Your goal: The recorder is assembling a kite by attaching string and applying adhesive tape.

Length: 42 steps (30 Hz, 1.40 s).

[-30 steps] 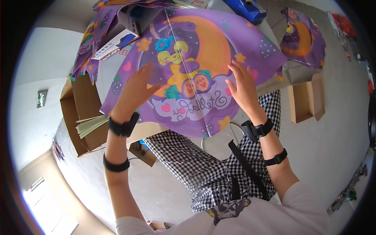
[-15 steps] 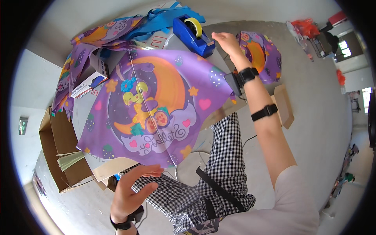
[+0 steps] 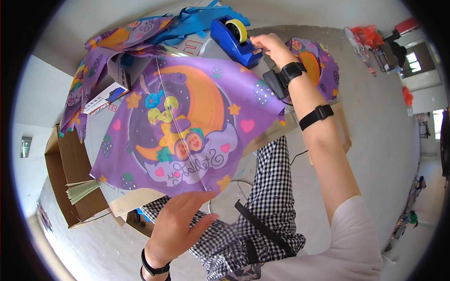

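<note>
The purple kite sail [image 3: 183, 136], printed with a cartoon bear on an orange crescent moon and crossed by a thin spar, lies spread flat on the worktable, its lower point hanging just over the near edge above the person's checked trousers [image 3: 262, 206]. A second ago both hands held it up at its sides; half a second ago the right had already let go and was reaching away while the left dropped low. Now the left hand [image 3: 176, 227] rests at the sail's bottom tip, fingers loosely spread and fingertips touching the edge, steadying rather than gripping it. The right hand [image 3: 272, 44] has arrived at the blue tape dispenser [image 3: 234, 40] at the far side of the table, fingers curled and pinching at its cutter end; whether a strip of the yellow-green tape is between them is too small to tell. The shift from holding to one-hand pinning and one-hand fetching suggests the sail is placed and taping is the step in hand. Further out, more purple printed sails [image 3: 93, 70] are heaped at the left with another [image 3: 314, 65] beyond the right forearm, blue ribbon strips [image 3: 197, 21] lie behind the dispenser, and an open cardboard box [image 3: 70, 178] of pale sheets stands on the floor at left
</note>
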Each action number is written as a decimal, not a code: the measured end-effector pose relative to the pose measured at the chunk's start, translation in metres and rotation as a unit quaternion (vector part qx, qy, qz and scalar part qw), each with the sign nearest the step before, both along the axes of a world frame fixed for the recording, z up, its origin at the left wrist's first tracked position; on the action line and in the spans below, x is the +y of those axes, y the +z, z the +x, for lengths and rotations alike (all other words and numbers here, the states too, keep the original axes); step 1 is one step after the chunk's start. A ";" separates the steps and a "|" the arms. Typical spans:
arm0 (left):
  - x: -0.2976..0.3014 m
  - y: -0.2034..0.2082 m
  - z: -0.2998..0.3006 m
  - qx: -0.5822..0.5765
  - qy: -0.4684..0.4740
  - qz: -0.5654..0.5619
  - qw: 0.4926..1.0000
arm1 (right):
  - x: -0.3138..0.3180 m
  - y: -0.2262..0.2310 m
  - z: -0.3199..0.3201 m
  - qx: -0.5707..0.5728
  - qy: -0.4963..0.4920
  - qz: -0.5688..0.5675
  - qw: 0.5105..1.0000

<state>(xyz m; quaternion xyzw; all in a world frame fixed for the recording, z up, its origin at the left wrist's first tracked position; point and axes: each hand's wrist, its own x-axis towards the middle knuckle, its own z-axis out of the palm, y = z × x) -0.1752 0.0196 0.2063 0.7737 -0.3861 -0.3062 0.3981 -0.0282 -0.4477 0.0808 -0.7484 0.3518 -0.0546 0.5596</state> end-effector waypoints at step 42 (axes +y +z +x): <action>-0.258 -0.109 0.139 0.459 0.297 -0.080 0.834 | 0.101 0.047 -0.507 -0.027 -0.067 0.185 0.980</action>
